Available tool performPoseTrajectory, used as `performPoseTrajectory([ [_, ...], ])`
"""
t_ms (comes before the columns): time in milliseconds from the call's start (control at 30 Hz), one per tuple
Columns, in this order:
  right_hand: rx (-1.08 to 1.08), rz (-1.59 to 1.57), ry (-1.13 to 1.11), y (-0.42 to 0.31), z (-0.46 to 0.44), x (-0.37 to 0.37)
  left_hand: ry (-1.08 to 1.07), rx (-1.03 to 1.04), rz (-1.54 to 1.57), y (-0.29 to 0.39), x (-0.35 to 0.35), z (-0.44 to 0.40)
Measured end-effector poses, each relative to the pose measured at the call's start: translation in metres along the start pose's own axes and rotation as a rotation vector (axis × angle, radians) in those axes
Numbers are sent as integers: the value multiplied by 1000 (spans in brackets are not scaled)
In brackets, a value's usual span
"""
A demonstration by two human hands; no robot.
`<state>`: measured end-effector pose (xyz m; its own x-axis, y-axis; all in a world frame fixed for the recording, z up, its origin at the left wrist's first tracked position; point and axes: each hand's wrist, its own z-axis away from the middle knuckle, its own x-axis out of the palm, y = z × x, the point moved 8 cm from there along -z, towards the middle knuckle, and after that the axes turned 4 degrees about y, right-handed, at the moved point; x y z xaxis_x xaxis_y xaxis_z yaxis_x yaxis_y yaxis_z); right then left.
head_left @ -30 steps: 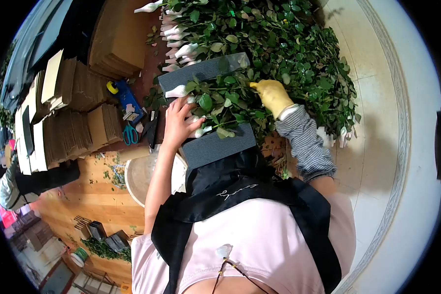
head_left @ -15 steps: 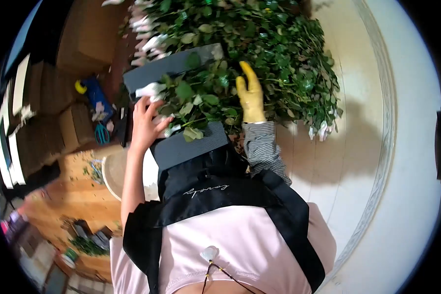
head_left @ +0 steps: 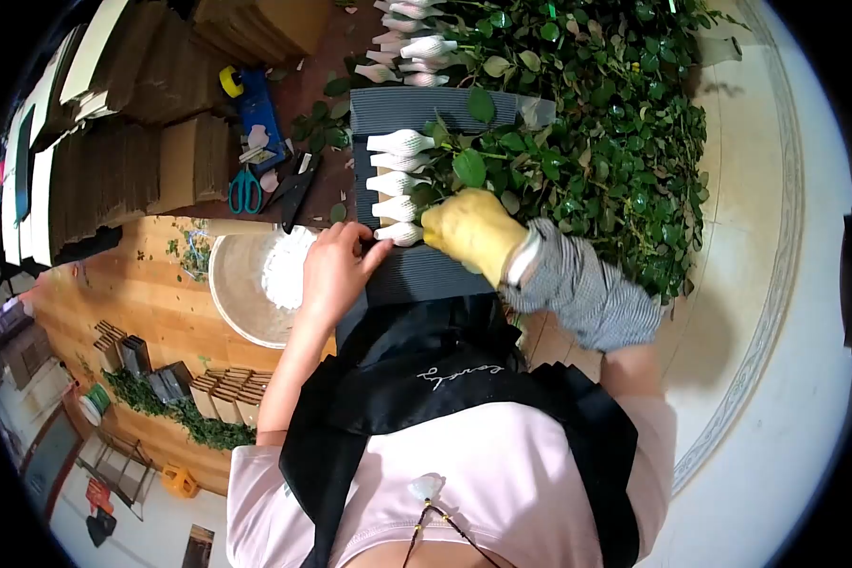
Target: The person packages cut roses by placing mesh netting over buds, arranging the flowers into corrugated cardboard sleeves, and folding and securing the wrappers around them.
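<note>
Several roses in white net sleeves lie side by side on a sheet of dark grey corrugated cardboard (head_left: pixel 431 275), heads to the left, leafy stems to the right. My bare left hand (head_left: pixel 336 270) is at the tip of the nearest netted rose (head_left: pixel 399 234), with thumb and forefinger closed about it. My right hand (head_left: pixel 473 232), in a yellow glove, is curled closed just behind that same head, where the stem begins; the fingers hide the stem. Beyond the row, a folded strip of the cardboard (head_left: pixel 435 112) stands up.
More netted roses (head_left: pixel 429 47) and a mass of green leaves (head_left: pixel 625 142) fill the far and right side. Teal-handled scissors (head_left: pixel 245 192), a black tool (head_left: pixel 295 189) and a blue tape dispenser (head_left: pixel 258 114) lie left. A white bucket (head_left: pixel 246 312) stands below, near stacked cardboard (head_left: pixel 114 170).
My right hand has come down from over the leaves and closed behind the nearest head. My left hand has moved to its tip. The view has shifted, showing the netted row more clearly.
</note>
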<state>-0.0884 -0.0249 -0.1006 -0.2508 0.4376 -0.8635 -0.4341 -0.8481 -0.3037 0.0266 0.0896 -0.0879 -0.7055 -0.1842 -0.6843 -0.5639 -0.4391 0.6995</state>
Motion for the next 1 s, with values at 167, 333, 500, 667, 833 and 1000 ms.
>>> performPoseTrajectory([
  [167,-116,47,59,-8,-6,-9,59,172,4,6,8,-9],
  [333,-96,239,-162,0,-8,17,120,209,145,8,5,-6],
  [500,-57,213,-178,3,-2,12,391,-108,483,-33,-9,26],
  [667,-70,-108,67,0,15,-49,747,82,246,-34,-102,10],
  [833,8,122,97,6,-7,4,273,70,200,-11,-22,-36],
  [1000,16,135,104,12,-17,2,194,-51,-87,4,9,-48],
])
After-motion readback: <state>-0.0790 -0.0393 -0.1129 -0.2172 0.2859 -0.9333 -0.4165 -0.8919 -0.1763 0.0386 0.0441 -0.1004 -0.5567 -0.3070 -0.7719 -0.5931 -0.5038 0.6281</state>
